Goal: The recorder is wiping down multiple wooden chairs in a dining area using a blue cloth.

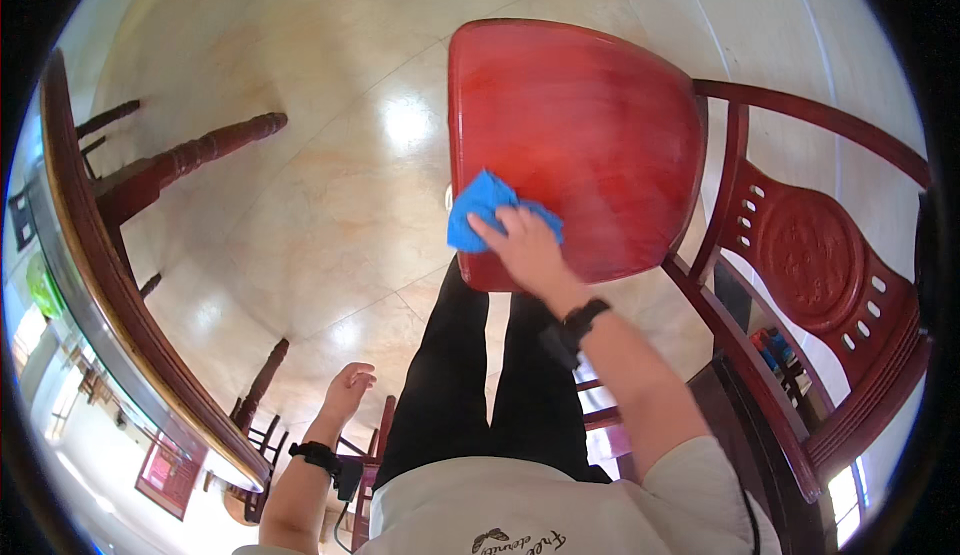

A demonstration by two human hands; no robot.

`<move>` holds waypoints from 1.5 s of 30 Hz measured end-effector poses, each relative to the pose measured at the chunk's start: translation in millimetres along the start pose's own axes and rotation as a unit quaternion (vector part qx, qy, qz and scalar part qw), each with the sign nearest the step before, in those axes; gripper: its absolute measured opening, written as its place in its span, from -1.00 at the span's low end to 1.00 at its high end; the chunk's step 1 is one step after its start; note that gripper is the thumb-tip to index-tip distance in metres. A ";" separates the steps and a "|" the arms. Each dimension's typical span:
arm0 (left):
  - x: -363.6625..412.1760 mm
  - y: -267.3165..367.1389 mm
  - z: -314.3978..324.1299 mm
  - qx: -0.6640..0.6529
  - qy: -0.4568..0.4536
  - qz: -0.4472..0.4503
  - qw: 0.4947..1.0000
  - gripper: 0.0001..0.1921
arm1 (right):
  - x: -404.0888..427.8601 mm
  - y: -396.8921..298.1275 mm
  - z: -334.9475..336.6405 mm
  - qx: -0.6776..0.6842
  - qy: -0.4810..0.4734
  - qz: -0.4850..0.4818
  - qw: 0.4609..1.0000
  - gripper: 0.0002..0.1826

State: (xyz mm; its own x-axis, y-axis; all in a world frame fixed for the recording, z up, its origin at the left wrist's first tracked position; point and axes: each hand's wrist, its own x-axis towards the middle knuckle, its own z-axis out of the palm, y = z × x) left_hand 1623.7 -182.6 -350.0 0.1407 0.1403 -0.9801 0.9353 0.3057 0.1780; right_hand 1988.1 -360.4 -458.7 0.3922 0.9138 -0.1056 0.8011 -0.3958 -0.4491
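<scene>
A blue cloth (pixel 480 206) lies bunched under my right hand (pixel 529 247), pressed on the near left corner of a red wooden chair seat (pixel 585 134). Part of the cloth sticks out past the seat's left edge. My fingers are spread over its top, and the palm side is hidden. The carved chair back (pixel 810 255) rises at the right. My left hand (pixel 351 386) hangs away from the chair over the floor, its fingers loosely curled with nothing in them.
A round table with a wooden rim (pixel 124 307) and a glass top stands at the left, its turned legs (pixel 195 161) reaching over the tiled floor (pixel 322 210). A green item (pixel 43 285) is on it. More dark wooden chairs (pixel 262 442) stand at the lower left.
</scene>
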 end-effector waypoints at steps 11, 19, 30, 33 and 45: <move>-4.1 -52.1 -6.9 -0.044 0.011 -0.004 0.999 -0.74 | 178.7 58.0 -38.9 -0.139 0.137 0.081 0.977 -0.39; 12.6 -53.0 -28.9 -0.006 0.004 0.051 0.999 -0.75 | -32.6 -22.6 -13.6 -0.038 -0.122 -0.107 0.986 -0.50; 8.7 4.5 -36.3 0.069 0.063 0.203 0.975 -0.79 | -151.0 24.7 -87.4 0.395 -0.089 0.403 0.820 -0.64; -9.1 15.5 -39.5 0.092 0.074 0.248 0.962 -0.77 | -151.5 -11.1 -130.2 0.539 -0.020 0.446 0.714 -0.60; -66.2 64.8 -106.8 0.097 0.067 0.316 0.941 -0.70 | -150.3 -102.7 -263.5 0.654 0.084 0.342 0.670 -0.51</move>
State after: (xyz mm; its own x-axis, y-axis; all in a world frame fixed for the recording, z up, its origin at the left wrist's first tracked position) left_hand 1640.3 -71.5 -264.1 0.6584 0.3587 -0.6617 0.7224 -0.0545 0.6893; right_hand 1966.1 -481.2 -162.9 0.5987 0.4930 -0.6313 -0.6294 -0.1979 -0.7515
